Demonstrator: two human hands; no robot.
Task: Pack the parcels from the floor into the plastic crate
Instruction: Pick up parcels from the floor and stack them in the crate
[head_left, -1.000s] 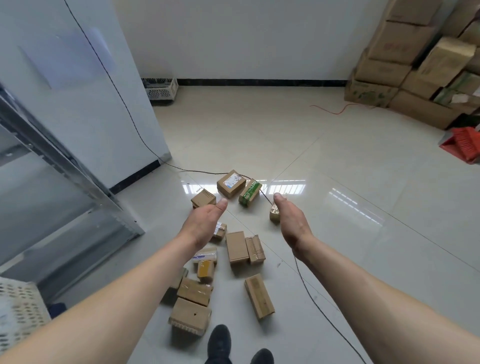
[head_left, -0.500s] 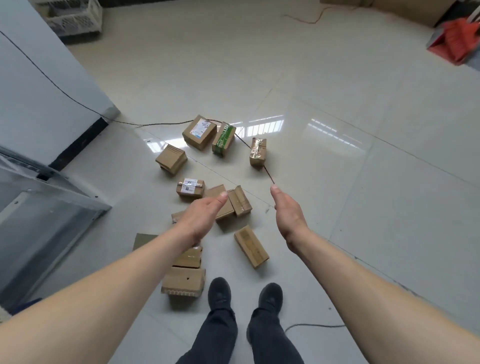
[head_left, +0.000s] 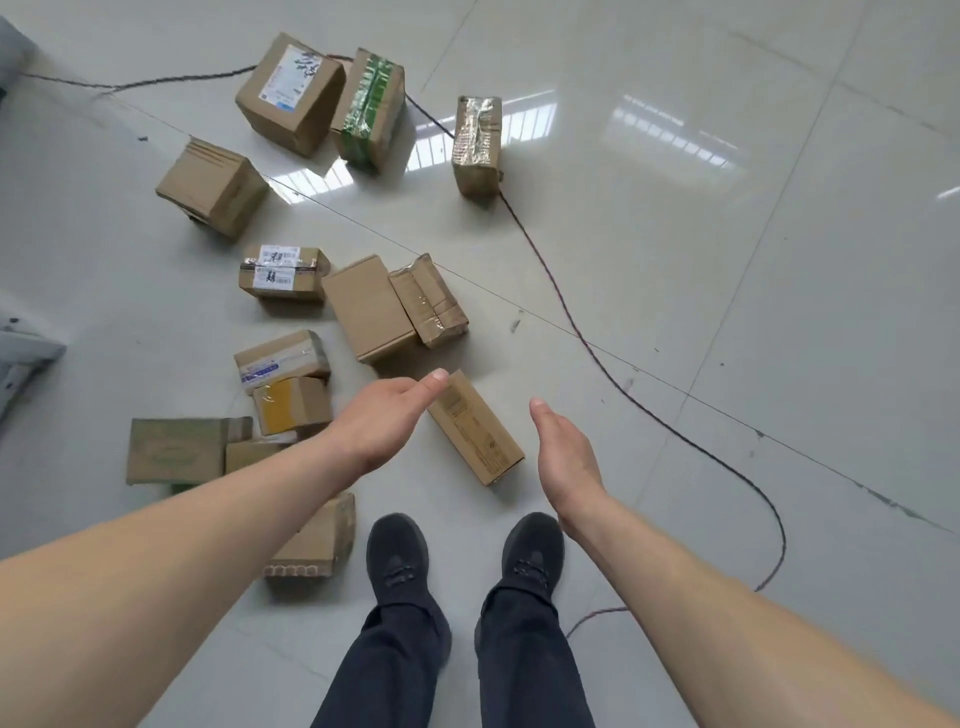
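Several cardboard parcels lie scattered on the pale tiled floor. A long narrow brown parcel (head_left: 475, 431) lies closest, just ahead of my shoes. My left hand (head_left: 384, 415) hovers over its left end with straight fingers, holding nothing. My right hand (head_left: 563, 457) hangs open to the right of the same parcel, palm facing inward, apart from it. Farther out lie a flat plain parcel (head_left: 366, 306), a taped parcel (head_left: 428, 299) beside it, a labelled parcel (head_left: 283, 273), a green-taped parcel (head_left: 371, 109) and a big labelled box (head_left: 291, 91). The plastic crate is out of view.
A dark cable (head_left: 571, 322) snakes across the floor from the far parcels, past my right side. My black shoes (head_left: 397, 561) stand just behind the nearest parcel. More parcels (head_left: 176, 449) sit under my left forearm. A grey shelf foot (head_left: 21, 353) shows at the left edge.
My view has tilted down and moved closer to the floor. Both hands have dropped toward the long narrow parcel and now flank it; neither holds anything.
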